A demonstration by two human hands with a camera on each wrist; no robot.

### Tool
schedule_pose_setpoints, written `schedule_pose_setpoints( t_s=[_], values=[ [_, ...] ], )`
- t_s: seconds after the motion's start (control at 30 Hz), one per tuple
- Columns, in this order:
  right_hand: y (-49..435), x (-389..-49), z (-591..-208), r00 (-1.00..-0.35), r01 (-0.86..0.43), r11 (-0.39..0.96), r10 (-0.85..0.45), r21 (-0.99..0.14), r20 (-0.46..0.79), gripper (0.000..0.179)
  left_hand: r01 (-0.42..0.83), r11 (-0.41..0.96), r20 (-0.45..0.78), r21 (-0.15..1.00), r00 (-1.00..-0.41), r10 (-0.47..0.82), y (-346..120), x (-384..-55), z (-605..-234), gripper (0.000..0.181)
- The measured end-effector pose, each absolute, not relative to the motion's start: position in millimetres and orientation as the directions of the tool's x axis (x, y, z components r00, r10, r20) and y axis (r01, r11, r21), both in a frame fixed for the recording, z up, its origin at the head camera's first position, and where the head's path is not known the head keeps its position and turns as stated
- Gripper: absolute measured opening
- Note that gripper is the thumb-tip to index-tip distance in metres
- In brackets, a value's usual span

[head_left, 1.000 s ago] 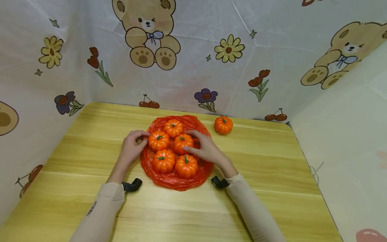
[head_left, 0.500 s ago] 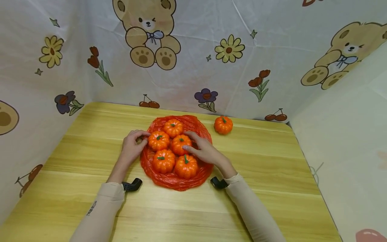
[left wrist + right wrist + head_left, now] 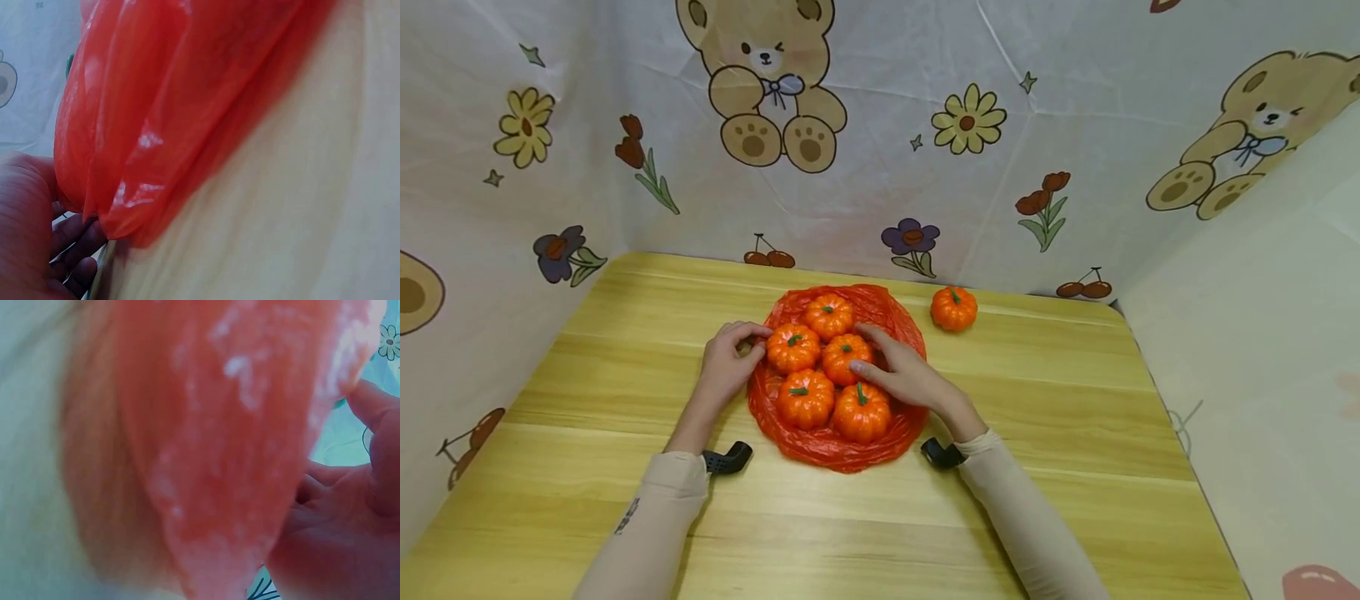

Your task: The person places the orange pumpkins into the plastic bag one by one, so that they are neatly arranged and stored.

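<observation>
A red plastic bag (image 3: 831, 454) lies on the table with its edge bunched into a ring, and several small orange toy pumpkins sit inside. My left hand (image 3: 728, 360) holds the bag's left edge, close beside a pumpkin (image 3: 792, 350); in the left wrist view its curled fingers (image 3: 81, 240) meet the red plastic. On the other side, my right hand (image 3: 910, 375) grips the middle-right pumpkin (image 3: 846, 354) between thumb and fingers. In the right wrist view the blurred red bag (image 3: 219, 437) covers most of what it holds.
One more orange pumpkin (image 3: 954, 310) stands outside the bag, toward the back right of the wooden table (image 3: 1052, 400). A patterned cloth (image 3: 865, 200) with bears and flowers hangs behind the table's far edge. Black wrist devices (image 3: 727, 458) sit under both forearms.
The right hand has shifted the middle-right pumpkin slightly left, closer to the other pumpkins in the bag. The left hand has stayed in place.
</observation>
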State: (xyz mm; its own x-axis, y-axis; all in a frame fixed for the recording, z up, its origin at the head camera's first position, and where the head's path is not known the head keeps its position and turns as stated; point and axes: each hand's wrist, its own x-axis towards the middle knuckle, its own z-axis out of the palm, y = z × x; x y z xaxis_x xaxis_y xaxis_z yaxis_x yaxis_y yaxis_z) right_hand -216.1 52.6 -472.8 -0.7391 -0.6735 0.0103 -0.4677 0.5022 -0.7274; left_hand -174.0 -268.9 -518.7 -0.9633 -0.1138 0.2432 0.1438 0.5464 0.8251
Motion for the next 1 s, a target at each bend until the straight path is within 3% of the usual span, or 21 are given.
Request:
schedule_pose_setpoints(
  t_s=[0.27,0.43,0.67,1.0],
  values=[
    [56,-221,-472,-0.771,-0.431,0.415,-0.631,-0.801,0.089,0.07,0.151,0.54,0.249,0.828,-0.962,-0.112,-269,-174,-520,0.02],
    [63,-228,-470,-0.82,-0.441,0.44,-0.553,-0.782,0.151,0.068,0.149,0.543,0.248,0.826,-0.962,-0.113,-269,-174,-519,0.02],
    [83,-242,-463,-0.858,-0.435,0.373,-0.448,-0.819,0.251,0.061,0.143,0.55,0.242,0.823,-0.964,-0.113,-269,-174,-517,0.02],
    [114,-256,-455,-0.903,-0.405,0.404,-0.32,-0.821,0.288,0.059,0.144,0.554,0.246,0.82,-0.963,-0.114,-269,-173,-518,0.02]
  ],
)
